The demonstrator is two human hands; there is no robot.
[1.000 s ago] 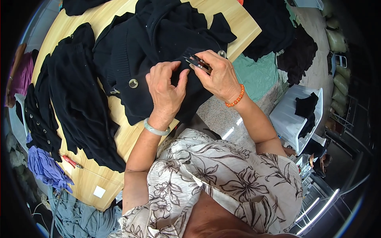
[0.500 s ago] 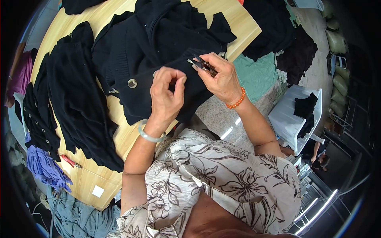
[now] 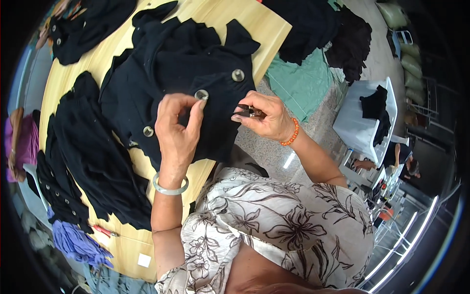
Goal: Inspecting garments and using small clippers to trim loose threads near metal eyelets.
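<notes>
A black knitted cardigan [image 3: 161,73] lies spread on the wooden table before me. My left hand [image 3: 175,128] is closed, with thumb and forefinger pinching a large round button [image 3: 201,95] on its front. Two more such buttons show: a right-hand button [image 3: 238,75] and a left-hand button [image 3: 148,131]. My right hand [image 3: 268,116] grips small dark thread snips [image 3: 249,111] over the cardigan's right edge. Their tips point left toward the pinched button, apart from it. Any thread there is too fine to make out.
More black garments [image 3: 93,142] lie on the table's left side. Near its front are a red-handled tool [image 3: 104,231] and a white paper square [image 3: 144,259]. Right of the table, green cloth [image 3: 301,83] covers the floor beside a white plastic bin [image 3: 360,120]. Other people's arms show at far left.
My left hand, earlier pinched over the cloth, now holds a button. My right hand and the snips have drawn down and away from the cloth's middle. The whole view has shifted.
</notes>
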